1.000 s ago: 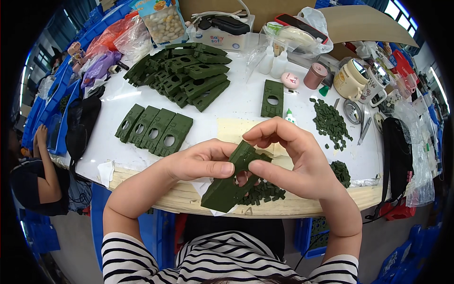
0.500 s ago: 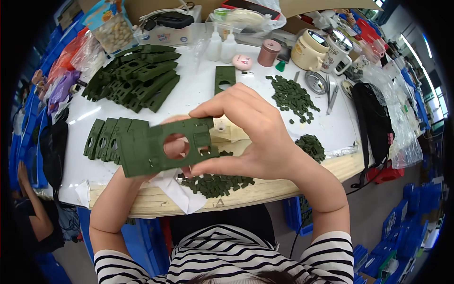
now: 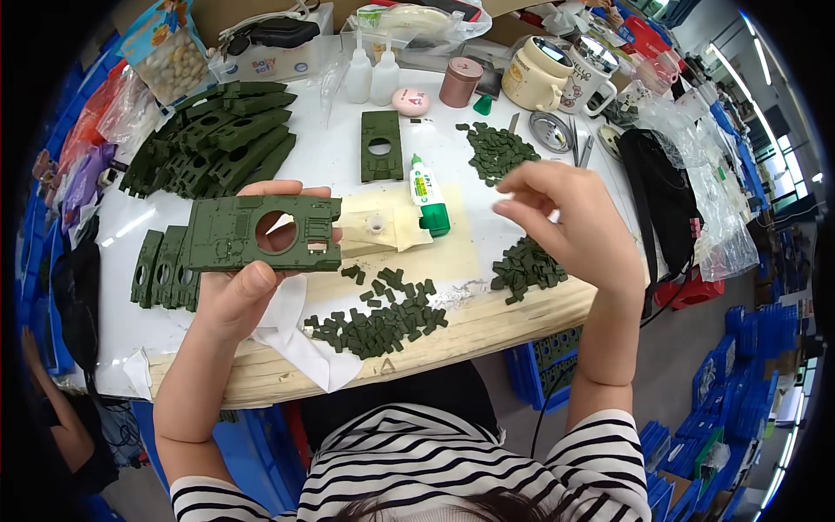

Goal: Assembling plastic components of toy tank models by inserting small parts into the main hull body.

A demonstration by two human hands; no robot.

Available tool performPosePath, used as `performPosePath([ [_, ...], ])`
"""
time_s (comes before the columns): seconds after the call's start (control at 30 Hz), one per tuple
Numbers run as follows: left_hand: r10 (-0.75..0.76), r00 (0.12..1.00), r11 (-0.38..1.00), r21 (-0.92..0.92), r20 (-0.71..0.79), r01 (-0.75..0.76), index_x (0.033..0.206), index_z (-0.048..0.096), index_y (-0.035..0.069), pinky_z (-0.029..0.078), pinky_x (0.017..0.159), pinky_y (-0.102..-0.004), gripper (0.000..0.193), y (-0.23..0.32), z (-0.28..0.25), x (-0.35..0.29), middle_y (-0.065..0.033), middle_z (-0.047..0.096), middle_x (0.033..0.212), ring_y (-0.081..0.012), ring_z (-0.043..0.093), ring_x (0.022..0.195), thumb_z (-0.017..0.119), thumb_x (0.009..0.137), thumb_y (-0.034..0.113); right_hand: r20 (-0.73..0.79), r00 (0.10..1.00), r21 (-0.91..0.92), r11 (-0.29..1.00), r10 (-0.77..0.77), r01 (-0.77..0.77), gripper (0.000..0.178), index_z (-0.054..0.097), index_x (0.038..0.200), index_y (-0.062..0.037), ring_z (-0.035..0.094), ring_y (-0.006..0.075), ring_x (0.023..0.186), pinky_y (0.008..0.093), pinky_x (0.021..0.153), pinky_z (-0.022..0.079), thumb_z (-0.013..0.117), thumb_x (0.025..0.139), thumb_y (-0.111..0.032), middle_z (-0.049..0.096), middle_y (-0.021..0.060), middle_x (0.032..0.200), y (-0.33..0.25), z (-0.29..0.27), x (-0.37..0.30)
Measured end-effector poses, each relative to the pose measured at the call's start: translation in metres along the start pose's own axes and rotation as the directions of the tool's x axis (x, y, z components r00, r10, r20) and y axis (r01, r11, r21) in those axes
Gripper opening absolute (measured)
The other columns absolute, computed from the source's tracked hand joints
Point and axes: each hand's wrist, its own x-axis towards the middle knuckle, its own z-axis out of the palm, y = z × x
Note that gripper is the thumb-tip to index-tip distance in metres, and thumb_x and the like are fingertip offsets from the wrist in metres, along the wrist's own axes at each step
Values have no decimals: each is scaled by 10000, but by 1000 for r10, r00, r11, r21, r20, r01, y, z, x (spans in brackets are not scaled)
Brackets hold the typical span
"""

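Note:
My left hand (image 3: 233, 300) is closed around a dark green plastic model tank hull (image 3: 224, 233), thumb on top and fingers beneath. A large round hole in the hull faces up. My right hand (image 3: 578, 222) hovers above the table on the right, thumb and forefinger apart, with nothing visible between them. Below it lies a pile of small dark green pieces (image 3: 526, 268); a second pile (image 3: 497, 155) lies farther back. A glue bottle with a green base (image 3: 432, 216) stands by a cream-coloured block (image 3: 383, 240). More small pieces (image 3: 378, 329) spread along the near edge.
Several similar hulls stand in a row (image 3: 146, 274) at left, with a larger heap (image 3: 226, 143) behind. One hull (image 3: 376, 165) lies alone mid-table. White squeeze bottles (image 3: 358, 78), a pink tin (image 3: 461, 83), mugs (image 3: 535, 78) and tweezers (image 3: 585, 150) are at the back. A white cloth (image 3: 296, 335) hangs over the edge.
My right hand has let go of the hull and moved right. My left hand keeps the hull and has shifted left, uncovering the glue bottle.

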Motion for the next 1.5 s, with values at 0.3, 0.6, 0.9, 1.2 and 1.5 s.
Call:
performPosePath([
  [0.3, 25, 998, 1000, 11, 53, -26, 1315, 424, -55, 531, 934, -479, 822, -6, 3, 2, -245, 550, 1257, -340, 609, 1104, 792, 752, 417, 66, 970, -293, 933, 235, -207, 151, 686, 917, 16, 645, 339, 755, 398, 712, 507, 684, 805, -85, 661, 184, 819, 26, 13, -39],
  [0.6, -12, 1000, 996, 85, 16, 11, 1359, 391, 21, 568, 878, -404, 895, -3, 3, 4, -209, 527, 1311, -301, 630, 1091, 811, 716, 480, 117, 985, -176, 979, 127, -105, 100, 691, 853, 23, 648, 323, 730, 382, 698, 514, 682, 777, -41, 657, 168, 775, 3, 29, -15],
  [0.9, 9, 999, 999, 37, 34, -11, 1363, 392, 19, 565, 894, -395, 812, -3, 6, 1, -202, 528, 1313, -275, 629, 1098, 775, 775, 427, 82, 990, -143, 984, 116, -103, 122, 702, 870, 33, 655, 352, 795, 407, 775, 513, 623, 796, -22, 683, 187, 824, 0, 19, -26],
  [1.2, 31, 997, 999, -8, 73, -31, 1372, 391, 12, 550, 937, -393, 716, -3, 2, 2, -184, 526, 1309, -240, 605, 1131, 728, 840, 352, 94, 985, -206, 971, 142, -121, 103, 685, 882, 35, 669, 294, 735, 352, 695, 521, 648, 799, -14, 681, 171, 804, 3, 17, -38],
  [1.5, 42, 997, 997, -69, 61, -37, 1341, 447, 25, 528, 970, -420, 563, -4, -2, 2, -130, 534, 1236, -239, 590, 1118, 695, 884, 239, 117, 982, -220, 968, 149, -121, 114, 667, 831, 19, 660, 248, 690, 334, 670, 517, 716, 766, -61, 666, 135, 736, -3, 32, -31],
])
